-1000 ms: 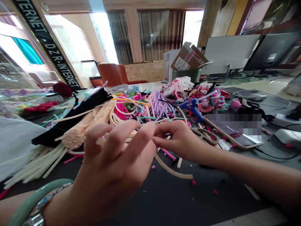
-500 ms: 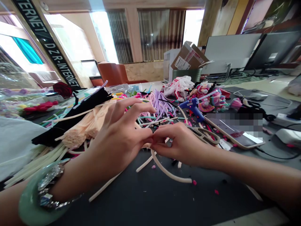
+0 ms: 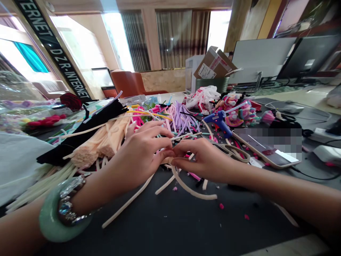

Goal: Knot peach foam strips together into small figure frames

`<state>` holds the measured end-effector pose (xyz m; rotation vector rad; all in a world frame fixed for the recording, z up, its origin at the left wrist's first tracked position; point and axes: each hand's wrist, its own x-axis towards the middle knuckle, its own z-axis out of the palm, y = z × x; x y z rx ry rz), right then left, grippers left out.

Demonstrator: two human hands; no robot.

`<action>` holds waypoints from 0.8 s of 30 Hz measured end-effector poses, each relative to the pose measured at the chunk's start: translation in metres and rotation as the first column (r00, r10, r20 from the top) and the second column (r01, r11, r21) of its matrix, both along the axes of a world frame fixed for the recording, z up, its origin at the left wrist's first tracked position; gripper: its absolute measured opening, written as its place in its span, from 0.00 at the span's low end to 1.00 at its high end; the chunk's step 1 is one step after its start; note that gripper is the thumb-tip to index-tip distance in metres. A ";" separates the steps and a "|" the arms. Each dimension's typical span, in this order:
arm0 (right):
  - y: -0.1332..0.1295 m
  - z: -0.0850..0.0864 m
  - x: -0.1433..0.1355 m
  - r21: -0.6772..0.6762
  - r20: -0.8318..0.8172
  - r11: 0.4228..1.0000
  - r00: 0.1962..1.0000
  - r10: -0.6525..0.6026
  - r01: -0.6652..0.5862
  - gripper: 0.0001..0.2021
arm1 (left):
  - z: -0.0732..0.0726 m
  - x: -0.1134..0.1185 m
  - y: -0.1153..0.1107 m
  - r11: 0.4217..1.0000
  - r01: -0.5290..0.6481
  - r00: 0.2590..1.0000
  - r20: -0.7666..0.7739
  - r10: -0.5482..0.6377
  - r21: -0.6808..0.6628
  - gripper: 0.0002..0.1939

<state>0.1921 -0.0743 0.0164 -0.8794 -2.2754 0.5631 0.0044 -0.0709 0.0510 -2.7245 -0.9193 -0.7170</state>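
Note:
My left hand (image 3: 142, 151) and my right hand (image 3: 202, 160) meet at the fingertips over the dark table (image 3: 173, 227). Both pinch the same beige pipe cleaner (image 3: 186, 188) where it is twisted together. Its loose ends trail down onto the table, one curving right and another long one (image 3: 128, 202) running to the lower left. My left wrist carries a pale green bangle (image 3: 50, 220) and a watch.
A heap of coloured pipe cleaners (image 3: 170, 121), beige bundles (image 3: 103, 140) and black ones (image 3: 87, 124) lies behind my hands. A blue glue gun (image 3: 218, 121), scissors (image 3: 234, 153) and a phone (image 3: 266, 151) sit to the right. Monitors and a cardboard box stand at the back.
My left hand has dropped from close to the camera down to the table, fingers now closed with the right hand on the beige pipe cleaner. A long beige end came into view.

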 end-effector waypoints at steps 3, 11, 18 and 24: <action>-0.001 0.004 0.001 -0.023 -0.017 1.000 1.000 -0.007 0.007 0.12 | -0.001 0.000 -0.002 0.997 -0.057 0.998 0.020 0.056 0.060 0.08; 0.000 0.001 0.000 -0.054 -0.047 0.998 0.998 -0.029 0.027 0.11 | -0.006 0.002 -0.003 0.989 -0.076 0.997 0.024 0.074 0.124 0.07; 0.001 0.000 0.001 0.223 0.162 0.973 0.982 -0.094 0.056 0.08 | -0.010 0.004 0.000 0.989 -0.101 0.995 0.009 0.100 0.108 0.07; 0.002 -0.002 0.002 0.502 0.344 0.864 0.907 -0.243 0.041 0.12 | -0.007 0.000 0.013 0.997 -0.042 0.999 0.001 0.042 0.061 0.08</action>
